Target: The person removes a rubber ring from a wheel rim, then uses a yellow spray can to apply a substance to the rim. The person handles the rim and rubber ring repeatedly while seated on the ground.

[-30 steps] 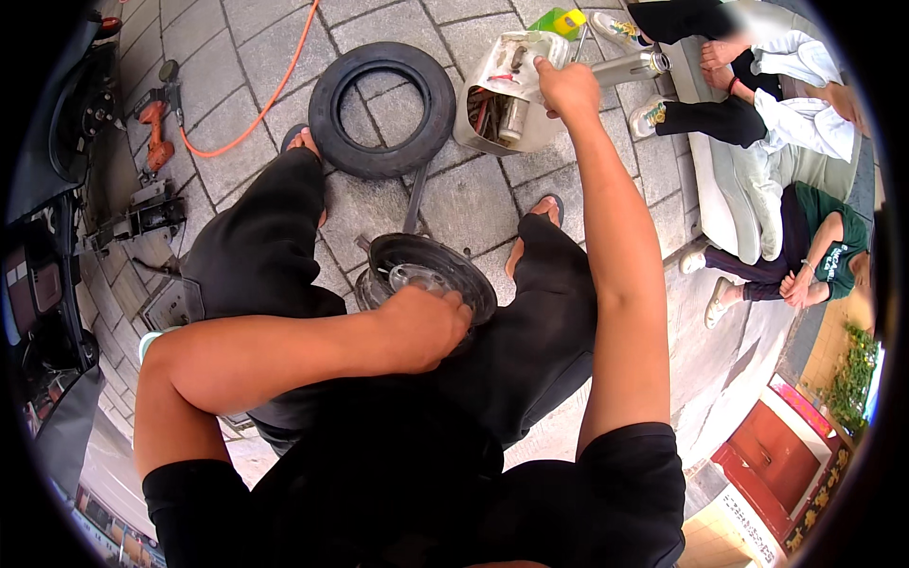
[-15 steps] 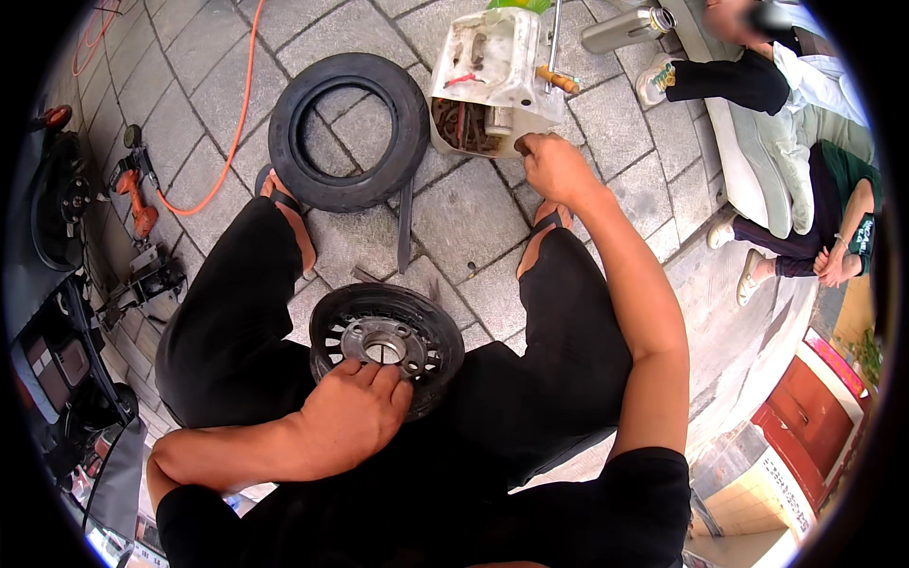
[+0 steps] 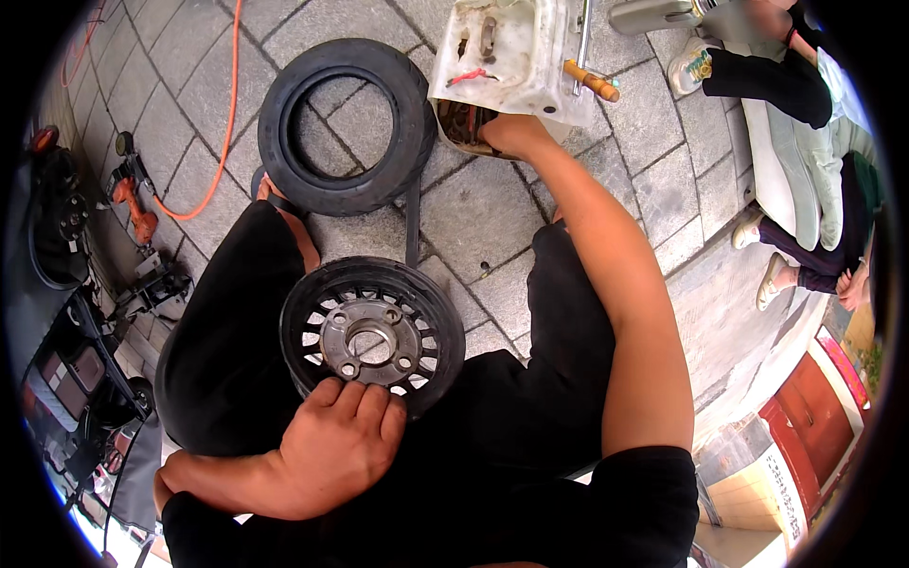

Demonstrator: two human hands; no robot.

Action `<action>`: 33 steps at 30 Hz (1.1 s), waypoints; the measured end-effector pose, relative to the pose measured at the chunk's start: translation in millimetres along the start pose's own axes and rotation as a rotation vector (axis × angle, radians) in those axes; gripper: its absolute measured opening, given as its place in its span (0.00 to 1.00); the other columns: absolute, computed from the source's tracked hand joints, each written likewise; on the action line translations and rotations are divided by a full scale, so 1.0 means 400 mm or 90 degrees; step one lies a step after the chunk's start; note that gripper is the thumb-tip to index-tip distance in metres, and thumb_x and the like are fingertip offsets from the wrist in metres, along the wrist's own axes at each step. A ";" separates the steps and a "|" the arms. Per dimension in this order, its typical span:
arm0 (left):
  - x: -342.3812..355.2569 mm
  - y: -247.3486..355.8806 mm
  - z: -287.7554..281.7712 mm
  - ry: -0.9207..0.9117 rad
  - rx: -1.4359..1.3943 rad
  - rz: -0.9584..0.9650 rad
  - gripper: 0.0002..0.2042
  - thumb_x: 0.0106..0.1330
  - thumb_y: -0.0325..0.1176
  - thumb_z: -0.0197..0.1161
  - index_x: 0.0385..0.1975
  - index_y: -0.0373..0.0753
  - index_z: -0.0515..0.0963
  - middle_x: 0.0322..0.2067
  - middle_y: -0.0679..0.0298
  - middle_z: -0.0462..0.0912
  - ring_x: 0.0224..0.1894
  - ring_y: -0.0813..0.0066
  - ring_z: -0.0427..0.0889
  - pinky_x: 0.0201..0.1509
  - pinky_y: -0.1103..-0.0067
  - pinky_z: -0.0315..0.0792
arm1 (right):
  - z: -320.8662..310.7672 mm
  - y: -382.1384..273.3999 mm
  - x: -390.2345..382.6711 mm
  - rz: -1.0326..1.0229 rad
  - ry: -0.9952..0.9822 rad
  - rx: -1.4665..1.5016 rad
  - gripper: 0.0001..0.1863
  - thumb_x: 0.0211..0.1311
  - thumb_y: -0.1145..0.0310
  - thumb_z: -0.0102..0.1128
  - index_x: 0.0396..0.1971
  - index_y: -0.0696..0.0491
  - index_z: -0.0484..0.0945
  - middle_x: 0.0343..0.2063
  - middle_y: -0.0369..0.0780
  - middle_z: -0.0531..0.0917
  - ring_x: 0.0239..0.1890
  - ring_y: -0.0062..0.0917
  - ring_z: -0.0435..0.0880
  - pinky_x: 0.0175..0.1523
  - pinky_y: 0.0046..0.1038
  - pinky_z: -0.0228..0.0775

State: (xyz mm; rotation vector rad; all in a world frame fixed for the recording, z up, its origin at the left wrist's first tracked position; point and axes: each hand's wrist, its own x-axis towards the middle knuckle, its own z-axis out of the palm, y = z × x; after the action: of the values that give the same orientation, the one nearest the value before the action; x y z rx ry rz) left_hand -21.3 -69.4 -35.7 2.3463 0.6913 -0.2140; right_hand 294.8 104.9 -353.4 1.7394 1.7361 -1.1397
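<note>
A black wheel rim (image 3: 333,339) with a grey bolt-holed hub rests tilted between my thighs. The fingers of my left hand (image 3: 346,431) are curled over its near edge, closed on it. At the far right my right hand (image 3: 516,135) reaches into a white plastic container (image 3: 554,57), cut open on the side facing me. Dark, rusty tools (image 3: 459,118) lie inside it. My right fingers are hidden in there, so their grip does not show. A bare black tire (image 3: 276,123) lies flat on the paving, left of the container.
A wooden-handled metal tool (image 3: 592,80) lies against the container. Beyond stands a metal flask (image 3: 653,14). An orange hose (image 3: 232,114) runs to an orange power tool (image 3: 137,208) at left, near a dark vehicle (image 3: 66,312). Two people (image 3: 819,180) sit at right.
My right hand has gone from beside the container into its opening. The rim has tipped to show more of its face, and my left hand has slid down to its near edge.
</note>
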 end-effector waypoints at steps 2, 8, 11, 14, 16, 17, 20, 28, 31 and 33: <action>0.003 0.005 0.000 -0.014 -0.007 0.011 0.07 0.57 0.31 0.64 0.32 0.37 0.81 0.25 0.66 0.74 0.29 0.71 0.76 0.34 0.74 0.68 | 0.035 0.001 0.009 -0.018 0.192 0.052 0.26 0.77 0.52 0.46 0.57 0.56 0.85 0.55 0.51 0.88 0.60 0.50 0.84 0.66 0.40 0.73; 0.010 0.029 0.013 -0.034 -0.002 0.048 0.07 0.57 0.32 0.64 0.32 0.38 0.81 0.26 0.67 0.76 0.29 0.72 0.77 0.35 0.75 0.68 | 0.006 -0.006 -0.025 -0.016 0.504 0.005 0.20 0.72 0.59 0.54 0.56 0.49 0.85 0.54 0.47 0.89 0.59 0.46 0.85 0.65 0.42 0.76; 0.019 0.042 0.011 -0.054 0.022 0.062 0.07 0.56 0.32 0.64 0.31 0.38 0.81 0.26 0.67 0.76 0.29 0.72 0.77 0.35 0.75 0.68 | -0.010 0.018 -0.039 -0.104 0.530 0.097 0.18 0.70 0.63 0.53 0.55 0.48 0.85 0.52 0.45 0.89 0.56 0.46 0.86 0.63 0.44 0.76; 0.030 0.050 0.011 -0.063 0.062 0.080 0.06 0.56 0.32 0.64 0.30 0.39 0.80 0.25 0.67 0.76 0.29 0.72 0.77 0.35 0.75 0.68 | -0.028 0.055 -0.033 -0.110 0.447 0.013 0.20 0.70 0.67 0.49 0.56 0.49 0.84 0.55 0.45 0.88 0.59 0.45 0.85 0.65 0.43 0.75; 0.033 0.057 0.022 -0.057 0.077 0.076 0.05 0.56 0.32 0.64 0.29 0.40 0.80 0.25 0.67 0.76 0.29 0.72 0.77 0.35 0.75 0.68 | -0.014 0.044 -0.045 -0.106 0.481 0.024 0.21 0.72 0.65 0.48 0.56 0.50 0.85 0.56 0.48 0.88 0.60 0.46 0.85 0.67 0.43 0.75; 0.034 0.061 0.026 -0.064 0.087 0.075 0.05 0.55 0.32 0.64 0.28 0.40 0.79 0.25 0.67 0.76 0.29 0.72 0.78 0.34 0.74 0.68 | -0.017 0.032 -0.051 -0.058 0.405 0.028 0.21 0.72 0.64 0.48 0.56 0.51 0.86 0.56 0.49 0.88 0.60 0.47 0.85 0.67 0.44 0.75; 0.034 0.069 0.035 -0.077 0.113 0.077 0.04 0.55 0.32 0.65 0.27 0.41 0.79 0.25 0.66 0.76 0.29 0.72 0.79 0.34 0.74 0.70 | -0.049 0.018 -0.067 -0.001 0.307 0.023 0.21 0.71 0.63 0.49 0.53 0.54 0.87 0.57 0.52 0.87 0.60 0.48 0.86 0.67 0.44 0.75; 0.026 0.070 0.073 -0.098 0.164 0.101 0.05 0.58 0.32 0.65 0.31 0.39 0.81 0.29 0.64 0.82 0.34 0.69 0.85 0.40 0.74 0.75 | -0.107 -0.011 -0.206 0.114 0.176 0.064 0.24 0.66 0.65 0.54 0.59 0.54 0.84 0.61 0.50 0.85 0.63 0.43 0.85 0.66 0.41 0.78; 0.025 0.072 0.080 -0.126 0.191 0.121 0.05 0.61 0.32 0.64 0.32 0.39 0.82 0.31 0.62 0.84 0.36 0.68 0.87 0.42 0.73 0.76 | -0.110 0.004 -0.227 0.118 0.173 0.076 0.24 0.66 0.65 0.54 0.59 0.55 0.85 0.61 0.50 0.86 0.63 0.44 0.86 0.65 0.41 0.79; 0.027 0.071 0.086 -0.147 0.206 0.123 0.05 0.61 0.32 0.64 0.33 0.39 0.82 0.31 0.62 0.85 0.37 0.67 0.88 0.43 0.73 0.77 | -0.119 -0.013 -0.259 0.102 0.174 0.081 0.23 0.66 0.65 0.54 0.58 0.55 0.86 0.60 0.50 0.86 0.62 0.45 0.86 0.65 0.41 0.79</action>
State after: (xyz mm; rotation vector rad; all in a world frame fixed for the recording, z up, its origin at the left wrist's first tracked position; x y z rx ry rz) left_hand 4.1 -105.3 -49.5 2.6197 0.3340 -0.5338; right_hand 313.9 79.9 -243.8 2.1559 1.6667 -0.9994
